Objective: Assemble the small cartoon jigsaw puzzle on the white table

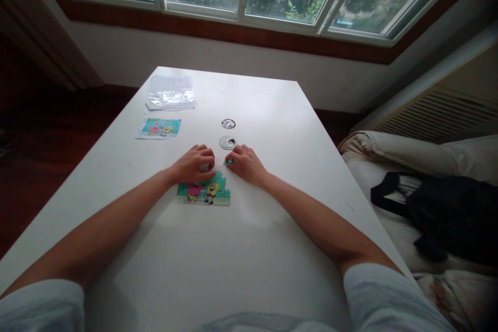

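Observation:
A partly assembled jigsaw puzzle (218,199) with cartoon figures on a green background lies flat on the white table, its upper right edge stepped and uneven. My left hand (193,162) rests at the puzzle's top edge, covering its upper left part. Its fingers are curled, and a gap shows between thumb and forefinger; the thumb appears to touch the puzzle. Just right of the puzzle's top corner, my right hand (247,165) pinches a small green puzzle piece (229,161) close to the tabletop. Its fingers partly hide that piece.
Beyond my hands lie two round, silvery discs (227,142). A printed picture sheet (161,127) with similar figures and a clear plastic bag (171,94) are at the table's far left. Right of the table (249,259), a dark bag (451,212) lies on a pale sofa (373,166).

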A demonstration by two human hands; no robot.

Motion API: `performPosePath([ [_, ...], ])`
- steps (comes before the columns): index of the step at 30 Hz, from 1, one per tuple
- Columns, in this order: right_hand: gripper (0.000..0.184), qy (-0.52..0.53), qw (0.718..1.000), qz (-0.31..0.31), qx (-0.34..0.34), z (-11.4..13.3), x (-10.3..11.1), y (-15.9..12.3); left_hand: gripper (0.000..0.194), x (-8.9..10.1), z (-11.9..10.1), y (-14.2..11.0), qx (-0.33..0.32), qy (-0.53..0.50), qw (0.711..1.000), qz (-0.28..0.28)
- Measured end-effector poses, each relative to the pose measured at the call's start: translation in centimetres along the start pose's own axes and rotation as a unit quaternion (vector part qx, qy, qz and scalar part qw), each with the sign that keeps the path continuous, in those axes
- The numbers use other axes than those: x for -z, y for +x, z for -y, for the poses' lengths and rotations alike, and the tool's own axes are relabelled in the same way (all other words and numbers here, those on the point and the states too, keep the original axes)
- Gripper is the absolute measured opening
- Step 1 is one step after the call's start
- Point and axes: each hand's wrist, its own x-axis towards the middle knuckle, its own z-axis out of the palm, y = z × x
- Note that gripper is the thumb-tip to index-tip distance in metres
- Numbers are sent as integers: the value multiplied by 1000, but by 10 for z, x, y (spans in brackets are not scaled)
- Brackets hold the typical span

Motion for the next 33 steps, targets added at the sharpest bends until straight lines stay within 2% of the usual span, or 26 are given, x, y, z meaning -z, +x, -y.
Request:
performPosePath([
  [4,11,-4,1000,26,-4,1,4,0,37,3,-7,0,-20,6,1000,15],
  [8,9,24,1000,18,5,3,6,-1,39,2,-9,1,-36,31,998,38],
  [12,5,158,987,14,32,6,9,-3,38,2,-1,0,-18,34,999,30],
  [16,2,281,959,42,1,10,9,-4,39,3,11,-3,1,35,999,20],
  [20,4,289,955,69,-12,14,6,-5,40,4,15,-5,8,40,999,10],
  [33,1,293,951,86,-35,16,2,-5,36,2,11,-4,11,28,1000,3],
])
